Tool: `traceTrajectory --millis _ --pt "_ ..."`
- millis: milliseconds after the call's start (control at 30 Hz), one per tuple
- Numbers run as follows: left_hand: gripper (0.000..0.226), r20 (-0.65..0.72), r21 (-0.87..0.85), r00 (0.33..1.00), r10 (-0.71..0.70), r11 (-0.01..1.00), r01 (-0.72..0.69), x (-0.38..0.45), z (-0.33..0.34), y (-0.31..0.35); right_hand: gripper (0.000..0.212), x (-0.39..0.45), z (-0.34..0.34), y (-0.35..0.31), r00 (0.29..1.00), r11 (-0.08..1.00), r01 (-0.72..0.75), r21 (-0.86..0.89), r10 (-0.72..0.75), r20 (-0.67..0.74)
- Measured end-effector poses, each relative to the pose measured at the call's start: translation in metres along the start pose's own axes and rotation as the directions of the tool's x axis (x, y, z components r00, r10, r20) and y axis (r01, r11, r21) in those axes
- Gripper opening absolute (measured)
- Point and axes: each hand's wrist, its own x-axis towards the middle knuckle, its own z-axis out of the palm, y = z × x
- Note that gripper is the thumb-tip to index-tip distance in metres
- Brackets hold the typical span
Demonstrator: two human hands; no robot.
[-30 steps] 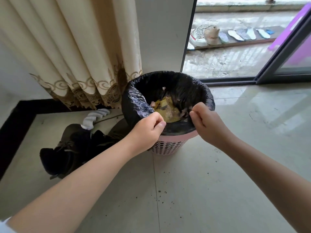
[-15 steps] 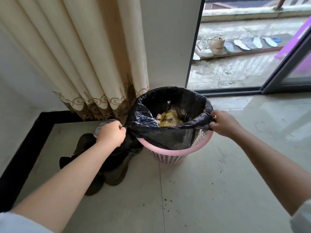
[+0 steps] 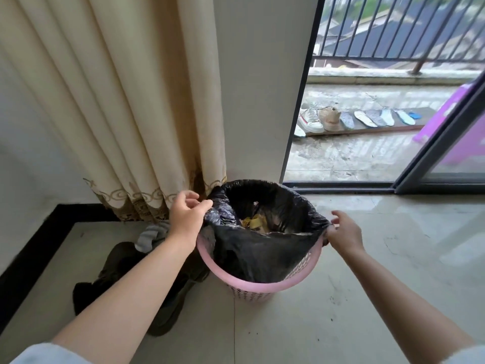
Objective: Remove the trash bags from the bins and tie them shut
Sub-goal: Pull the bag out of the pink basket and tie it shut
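A pink perforated bin (image 3: 258, 286) stands on the tiled floor, lined with a black trash bag (image 3: 252, 254). The bag's front edge is off the rim and hangs inside the bin, while its back edge still wraps the far rim. Yellowish scraps (image 3: 253, 223) lie in the bag. At the bag's left edge my left hand (image 3: 186, 218) pinches the plastic between thumb and forefinger. My right hand (image 3: 344, 232) holds the right edge, which is pulled taut towards it, with the upper fingers loosely spread.
A cream curtain (image 3: 126, 106) hangs just behind and left of the bin. Dark shoes (image 3: 126, 279) and a grey sock (image 3: 151, 236) lie on the floor to the left. A sliding door frame (image 3: 433, 153) opens onto a balcony with shoes and insoles (image 3: 354, 119).
Both hands have shifted along the rim, closer to the bin's sides, still on the bag. The bag's front edge has slackened and the view has tilted upward.
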Motion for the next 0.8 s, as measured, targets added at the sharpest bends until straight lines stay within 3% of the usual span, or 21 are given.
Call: traceTrajectory --millis 100,200,267,333,433,500,567,600,633,667,733,800 --pt "0.050 0.056 0.240 0.973 -0.225 0.949 0.205 0.009 0.002 -0.001 0.036 0.011 -0.005 0.000 0.979 0.973 -0.189 0.133 0.177 0.098" --pt "0.019 0.148 0.609 0.928 -0.342 0.771 0.187 0.010 0.001 0.003 0.039 0.015 -0.010 -0.004 0.881 0.919 -0.334 0.210 0.226 0.416" --pt "0.017 0.160 0.849 0.926 -0.342 0.527 0.048 0.010 -0.002 0.009 0.036 0.019 -0.010 -0.005 0.835 0.908 -0.350 0.232 0.190 0.516" --pt "0.028 0.167 0.926 0.914 -0.371 0.378 -0.015 0.010 -0.006 0.011 0.029 0.023 -0.010 -0.004 0.852 0.838 -0.378 0.393 0.149 0.501" --pt "0.028 0.111 0.940 0.913 -0.392 0.339 0.031 0.007 -0.014 0.014 0.024 0.030 -0.010 0.000 0.923 0.691 -0.367 0.623 0.190 0.335" --pt "0.050 0.051 0.944 0.920 -0.389 0.320 0.083 0.002 -0.021 0.011 0.025 0.035 -0.013 -0.002 0.946 0.691 -0.323 0.646 0.229 0.228" --pt "0.059 -0.005 0.912 0.845 -0.535 0.344 0.223 0.001 -0.027 -0.001 0.027 0.039 -0.013 -0.011 0.965 0.734 -0.261 0.627 0.226 0.136" --pt "0.056 -0.013 0.862 0.795 -0.607 0.397 0.317 -0.002 -0.029 -0.006 0.030 0.037 -0.013 -0.020 0.976 0.744 -0.213 0.633 0.189 0.105" --pt "0.046 -0.007 0.815 0.790 -0.613 0.455 0.360 -0.002 -0.029 -0.010 0.034 0.033 -0.015 -0.029 0.987 0.741 -0.158 0.653 0.129 0.092" --pt "0.036 -0.003 0.778 0.829 -0.560 0.519 0.354 -0.002 -0.029 -0.012 0.039 0.026 -0.017 -0.041 0.993 0.722 -0.111 0.683 0.051 0.107" --pt "0.034 -0.040 0.730 0.954 -0.296 0.643 0.231 0.004 -0.029 -0.021 0.053 0.013 -0.021 -0.059 0.973 0.670 -0.069 0.739 -0.119 0.199" --pt "0.040 -0.124 0.484 0.979 -0.160 0.852 0.200 0.007 -0.027 -0.022 0.045 0.003 -0.022 -0.066 0.913 0.727 -0.081 0.682 -0.220 0.344"
